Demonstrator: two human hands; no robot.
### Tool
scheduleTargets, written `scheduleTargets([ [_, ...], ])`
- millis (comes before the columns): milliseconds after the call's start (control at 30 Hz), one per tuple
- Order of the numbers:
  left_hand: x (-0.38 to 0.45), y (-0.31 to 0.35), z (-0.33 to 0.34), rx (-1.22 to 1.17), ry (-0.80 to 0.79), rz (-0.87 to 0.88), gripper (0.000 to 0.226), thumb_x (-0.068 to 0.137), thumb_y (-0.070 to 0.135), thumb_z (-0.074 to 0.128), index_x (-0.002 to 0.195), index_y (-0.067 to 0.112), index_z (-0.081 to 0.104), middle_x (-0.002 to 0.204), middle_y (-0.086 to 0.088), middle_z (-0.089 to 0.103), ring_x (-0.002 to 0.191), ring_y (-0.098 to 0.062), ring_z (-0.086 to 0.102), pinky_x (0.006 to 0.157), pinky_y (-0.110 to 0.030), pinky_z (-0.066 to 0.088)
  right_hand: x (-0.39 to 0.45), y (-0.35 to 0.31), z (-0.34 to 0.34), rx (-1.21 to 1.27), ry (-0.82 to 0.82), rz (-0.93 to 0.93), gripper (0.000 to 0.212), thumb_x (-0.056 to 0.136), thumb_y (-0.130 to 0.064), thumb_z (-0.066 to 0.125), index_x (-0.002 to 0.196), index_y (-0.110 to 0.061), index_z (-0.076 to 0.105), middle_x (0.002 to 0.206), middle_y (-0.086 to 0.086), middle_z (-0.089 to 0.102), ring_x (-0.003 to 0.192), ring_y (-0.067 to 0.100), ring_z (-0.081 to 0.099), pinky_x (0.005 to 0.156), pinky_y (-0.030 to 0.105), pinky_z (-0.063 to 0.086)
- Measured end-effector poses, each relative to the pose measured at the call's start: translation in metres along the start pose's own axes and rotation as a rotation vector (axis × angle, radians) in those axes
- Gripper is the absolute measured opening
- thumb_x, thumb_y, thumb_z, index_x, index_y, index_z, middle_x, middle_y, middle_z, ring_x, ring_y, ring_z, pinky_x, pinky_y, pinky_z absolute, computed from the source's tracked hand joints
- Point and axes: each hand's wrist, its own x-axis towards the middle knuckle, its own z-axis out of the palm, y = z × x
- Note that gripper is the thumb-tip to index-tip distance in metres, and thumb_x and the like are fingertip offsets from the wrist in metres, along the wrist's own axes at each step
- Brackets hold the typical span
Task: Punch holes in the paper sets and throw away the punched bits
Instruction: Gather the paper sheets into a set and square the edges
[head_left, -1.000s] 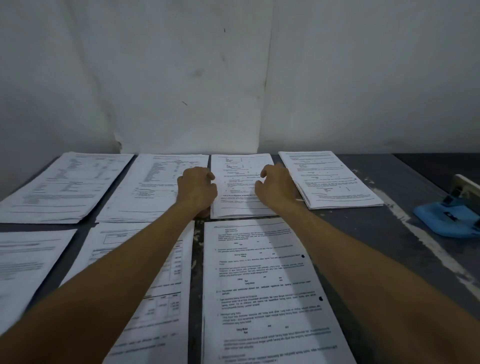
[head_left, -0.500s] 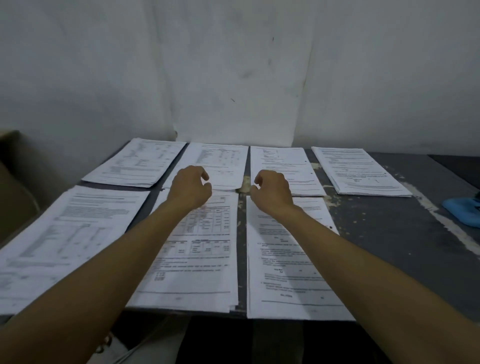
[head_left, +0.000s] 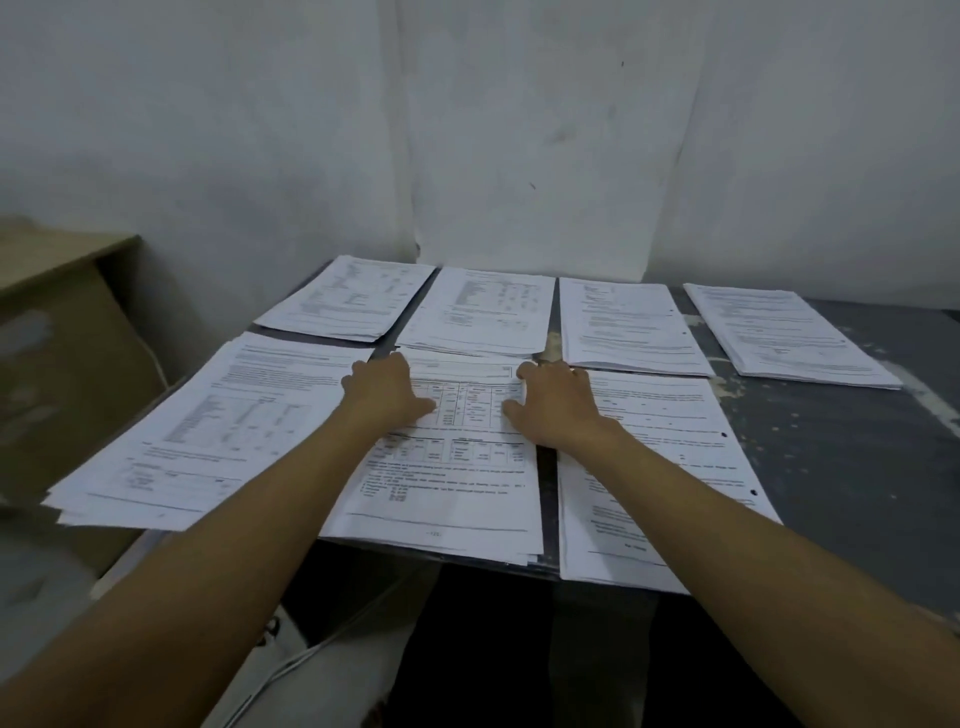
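Note:
Several printed paper sets lie in two rows on the dark table (head_left: 831, 467). My left hand (head_left: 387, 389) and my right hand (head_left: 556, 405) are on the upper part of the front middle paper set (head_left: 447, 488). Each thumb lies on the top sheet, and the fingers curl over the set's left and right edges. The front right set (head_left: 660, 467) shows two punched holes along its right edge. No hole punch is in view.
A back row of paper sets (head_left: 488, 312) lies against the white wall. The front left set (head_left: 208, 431) overhangs the table's left edge. A brown cardboard box (head_left: 57, 364) stands to the left. A white cable (head_left: 311, 660) hangs below the table's front edge.
Both hands drew back from a back-row set and came down on the front middle set. The view swung left, and the blue punch at the right left the frame.

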Motion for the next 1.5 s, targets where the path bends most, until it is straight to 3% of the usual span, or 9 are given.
scheduleTargets([
  [267, 0.007, 0.004, -0.006, -0.073, -0.029, -0.146, 0.119, 0.067, 0.055, 0.087, 0.15, 0.0, 0.022, 0.145, -0.018, 0.045, 0.135, -0.037, 0.042, 0.107, -0.045, 0.04, 0.001, -0.004, 0.001, 0.002, -0.01, 0.004, 0.046, 0.094, -0.043, 0.056, 0.133, -0.02, 0.047, 0.152, 0.015, 0.038, 0.14, 0.029, 0.032, 0.112, 0.042, 0.021],
  [433, 0.009, 0.0, -0.01, -0.102, -0.077, -0.114, 0.081, 0.068, 0.053, 0.086, 0.123, 0.004, 0.052, 0.126, -0.011, 0.061, 0.116, -0.03, 0.058, 0.095, -0.039, 0.051, 0.0, -0.005, -0.001, 0.015, 0.02, 0.006, 0.045, 0.093, -0.041, 0.061, 0.13, -0.018, 0.05, 0.146, 0.011, 0.043, 0.131, 0.027, 0.042, 0.108, 0.041, 0.023],
  [633, 0.001, -0.004, -0.002, -0.35, 0.054, -0.141, 0.097, 0.063, 0.042, 0.093, 0.135, 0.003, 0.041, 0.129, -0.011, 0.059, 0.121, -0.029, 0.058, 0.092, -0.037, 0.05, -0.001, -0.01, 0.0, 0.1, 0.054, 0.028, 0.041, 0.091, -0.032, 0.065, 0.126, -0.016, 0.052, 0.135, 0.01, 0.052, 0.125, 0.029, 0.046, 0.104, 0.037, 0.026],
  [767, -0.009, -0.011, 0.018, -0.634, 0.162, -0.085, 0.062, 0.081, 0.022, 0.081, 0.126, 0.004, 0.042, 0.124, -0.011, 0.062, 0.111, -0.028, 0.061, 0.081, -0.033, 0.048, -0.004, -0.017, 0.002, 0.205, 0.063, 0.087, 0.043, 0.087, -0.019, 0.069, 0.126, -0.018, 0.051, 0.157, 0.015, 0.023, 0.111, 0.031, 0.049, 0.106, 0.036, 0.035],
  [933, -0.022, -0.02, 0.032, -0.905, 0.284, -0.071, 0.037, 0.092, 0.018, 0.069, 0.125, 0.014, 0.052, 0.117, -0.002, 0.063, 0.102, -0.019, 0.061, 0.082, -0.031, 0.05, -0.01, -0.027, 0.002, 0.524, 0.165, 0.152, 0.059, 0.079, 0.002, 0.068, 0.13, -0.02, 0.049, 0.142, 0.01, 0.046, 0.101, 0.021, 0.059, 0.078, 0.028, 0.051],
  [1067, -0.025, -0.022, 0.024, -1.037, 0.319, -0.073, 0.037, 0.093, 0.02, 0.069, 0.127, 0.015, 0.054, 0.12, -0.002, 0.064, 0.108, -0.022, 0.064, 0.089, -0.036, 0.056, -0.013, -0.031, -0.011, 0.999, 0.242, 0.319, 0.075, 0.073, 0.0, 0.081, 0.133, -0.021, 0.04, 0.116, 0.0, 0.055, 0.098, 0.013, 0.06, 0.076, 0.027, 0.054],
  [1233, -0.026, -0.02, -0.001, -1.12, 0.359, -0.017, 0.035, 0.092, 0.018, 0.071, 0.123, 0.015, 0.056, 0.12, -0.001, 0.066, 0.107, -0.021, 0.066, 0.093, -0.043, 0.057, -0.012, -0.028, -0.033, 1.232, 0.085, 0.385, 0.04, 0.077, -0.005, 0.081, 0.112, -0.011, 0.064, 0.103, 0.002, 0.073, 0.087, 0.019, 0.073, 0.058, 0.026, 0.053],
  [1367, -0.027, -0.014, -0.028, -1.141, 0.437, 0.048, 0.033, 0.091, 0.02, 0.072, 0.12, 0.017, 0.057, 0.112, 0.004, 0.069, 0.098, -0.014, 0.069, 0.077, -0.029, 0.059, -0.013, -0.031, -0.054, 1.312, 0.127, 0.282, 0.019, 0.082, -0.001, 0.076, 0.096, -0.013, 0.074, 0.089, -0.002, 0.078, 0.07, 0.009, 0.074, 0.05, 0.02, 0.055],
  [1500, -0.031, -0.004, -0.052, -1.158, 0.496, 0.174, 0.03, 0.092, 0.021, 0.071, 0.118, 0.02, 0.057, 0.108, 0.012, 0.069, 0.094, 0.0, 0.068, 0.069, -0.014, 0.056, -0.012, -0.032, -0.08, 1.294, 0.212, 0.193, 0.021, 0.084, -0.002, 0.074, 0.092, -0.021, 0.073, 0.087, -0.011, 0.077, 0.077, 0.004, 0.073, 0.057, 0.018, 0.055],
])
